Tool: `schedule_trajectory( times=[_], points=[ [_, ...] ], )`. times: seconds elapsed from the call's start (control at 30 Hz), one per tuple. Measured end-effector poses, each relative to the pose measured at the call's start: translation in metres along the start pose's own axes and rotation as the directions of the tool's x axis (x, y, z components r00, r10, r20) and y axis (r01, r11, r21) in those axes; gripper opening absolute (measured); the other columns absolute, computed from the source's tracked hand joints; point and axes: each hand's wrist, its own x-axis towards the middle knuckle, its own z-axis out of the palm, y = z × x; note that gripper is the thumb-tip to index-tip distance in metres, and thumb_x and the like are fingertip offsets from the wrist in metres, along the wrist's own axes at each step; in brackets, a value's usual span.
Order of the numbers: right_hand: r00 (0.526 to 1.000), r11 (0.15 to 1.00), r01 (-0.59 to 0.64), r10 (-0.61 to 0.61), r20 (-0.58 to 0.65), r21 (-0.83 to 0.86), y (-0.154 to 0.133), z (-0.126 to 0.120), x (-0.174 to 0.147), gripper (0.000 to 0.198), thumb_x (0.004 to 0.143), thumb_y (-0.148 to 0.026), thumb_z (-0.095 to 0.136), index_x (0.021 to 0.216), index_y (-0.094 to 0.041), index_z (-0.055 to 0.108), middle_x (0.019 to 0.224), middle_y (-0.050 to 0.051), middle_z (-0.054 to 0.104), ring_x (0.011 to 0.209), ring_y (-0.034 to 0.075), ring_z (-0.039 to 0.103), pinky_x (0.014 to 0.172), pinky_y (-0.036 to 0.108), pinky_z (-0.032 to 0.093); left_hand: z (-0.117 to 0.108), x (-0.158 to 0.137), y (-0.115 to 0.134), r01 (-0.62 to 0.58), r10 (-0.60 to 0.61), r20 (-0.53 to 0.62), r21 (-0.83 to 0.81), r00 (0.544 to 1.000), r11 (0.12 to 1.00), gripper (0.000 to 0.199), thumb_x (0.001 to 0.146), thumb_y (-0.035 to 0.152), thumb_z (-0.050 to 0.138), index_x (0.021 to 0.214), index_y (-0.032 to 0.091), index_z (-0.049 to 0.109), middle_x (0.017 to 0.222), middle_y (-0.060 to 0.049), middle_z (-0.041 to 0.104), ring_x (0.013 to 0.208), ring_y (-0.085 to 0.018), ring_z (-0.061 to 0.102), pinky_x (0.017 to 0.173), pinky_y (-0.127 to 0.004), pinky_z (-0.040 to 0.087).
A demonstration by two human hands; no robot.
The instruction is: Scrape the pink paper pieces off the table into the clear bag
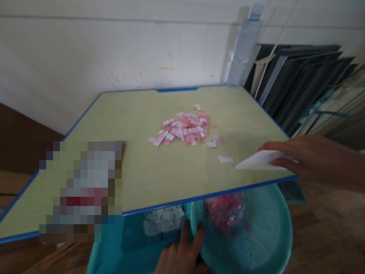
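Observation:
My right hand (310, 161) comes in from the right and pinches a folded white sheet of paper (261, 160) low over the board (134, 182). Small pink and white paper pieces (185, 127) lie heaped on the middle of this yellowish, blue-edged board. Two white scraps (225, 159) rest near the tip of the sheet. Below the board's front edge, my left hand (179, 249) has its fingers at the rim of a round turquoise basket (285, 236), seemingly gripping it. A clear bag of pink-red material (225, 213) sits in the basket, partly hidden by the board.
A blue-green tub (111, 251) with white pieces (164, 220) stands left of the basket. A blurred-out object (88, 182) lies on the board's left side. Behind, a clear plastic bottle (245, 49) leans near several dark panels (302, 76) against the white wall (128, 53).

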Motion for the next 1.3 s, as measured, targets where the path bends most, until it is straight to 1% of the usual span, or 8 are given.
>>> schedule_trajectory(
  times=[0.17,0.3,0.5,0.73,0.87,0.97,1.17,1.3],
  points=[
    [0.973,0.941,-0.195,0.149,0.179,0.276,0.017,-0.007,0.030,0.026,0.077,-0.028,0.050,0.096,-0.015,0.063,0.085,0.011,0.069,0.067,0.019,0.063,0.056,0.028,0.047,0.001,0.002,-0.001,-0.004,0.004,0.014,-0.012,1.000,1.000,0.071,0.069,0.031,0.070,0.133,0.029,0.039,0.134,-0.028,0.041,0.087,-0.032,0.064,0.070,-0.043,0.054],
    [0.949,0.892,-0.243,0.137,0.284,0.381,0.014,-0.009,0.048,0.031,0.072,-0.029,0.054,0.096,-0.011,0.061,0.089,0.010,0.068,0.068,0.020,0.064,0.054,0.027,0.048,0.001,0.002,0.000,0.002,-0.002,-0.006,-0.015,1.000,1.000,0.072,0.068,0.031,0.071,0.133,0.028,0.039,0.133,-0.027,0.042,0.086,-0.031,0.065,0.070,-0.042,0.054],
    [0.971,0.924,-0.126,0.040,0.236,0.361,0.000,-0.006,0.068,0.031,0.070,-0.029,0.056,0.096,-0.013,0.062,0.087,0.008,0.067,0.074,0.021,0.062,0.058,0.028,0.047,-0.002,0.002,0.001,0.002,-0.002,0.025,-0.025,1.000,1.000,0.073,0.067,0.030,0.072,0.133,0.030,0.039,0.135,-0.026,0.042,0.089,-0.030,0.064,0.072,-0.041,0.054],
    [0.982,0.943,0.157,-0.179,0.052,0.293,-0.047,0.000,0.093,0.029,0.070,-0.021,0.053,0.098,-0.016,0.061,0.100,0.007,0.065,0.090,0.023,0.059,0.077,0.033,0.043,-0.002,0.003,0.001,0.012,-0.010,0.043,-0.046,0.999,0.999,0.077,0.066,0.030,0.073,0.134,0.031,0.037,0.137,-0.024,0.040,0.089,-0.029,0.064,0.073,-0.040,0.054],
    [0.984,0.966,0.176,-0.180,0.004,0.189,-0.083,0.000,0.104,0.033,0.071,-0.015,0.051,0.104,-0.014,0.057,0.111,0.011,0.061,0.103,0.025,0.054,0.085,0.035,0.039,-0.002,0.002,0.004,0.018,-0.017,0.040,-0.032,0.999,0.999,0.077,0.065,0.032,0.073,0.134,0.032,0.038,0.136,-0.025,0.040,0.088,-0.030,0.065,0.072,-0.041,0.054],
    [0.976,0.957,0.201,-0.214,0.043,0.210,-0.102,-0.001,0.112,0.033,0.070,-0.010,0.049,0.102,-0.013,0.056,0.110,0.011,0.061,0.102,0.023,0.055,0.084,0.032,0.040,-0.003,0.001,0.005,0.010,-0.009,0.033,-0.046,0.999,0.999,0.077,0.065,0.033,0.074,0.134,0.031,0.038,0.137,-0.025,0.040,0.088,-0.029,0.065,0.072,-0.040,0.054],
    [0.957,0.930,0.272,-0.288,0.031,0.248,-0.120,0.002,0.123,0.034,0.072,-0.009,0.048,0.105,-0.012,0.055,0.111,0.011,0.060,0.103,0.021,0.053,0.084,0.030,0.040,-0.002,0.001,0.005,0.020,-0.020,0.016,-0.023,1.000,1.000,0.075,0.066,0.033,0.073,0.133,0.033,0.038,0.136,-0.023,0.042,0.087,-0.028,0.065,0.071,-0.039,0.054],
    [0.961,0.938,0.264,-0.277,0.029,0.224,-0.130,0.007,0.128,0.029,0.072,-0.012,0.049,0.101,-0.010,0.056,0.103,0.013,0.062,0.095,0.022,0.056,0.078,0.031,0.042,0.003,0.003,0.001,-0.022,0.022,-0.001,-0.053,1.000,0.998,0.078,0.065,0.037,0.073,0.134,0.032,0.036,0.137,-0.023,0.041,0.086,-0.028,0.065,0.070,-0.040,0.054]
  ],
)
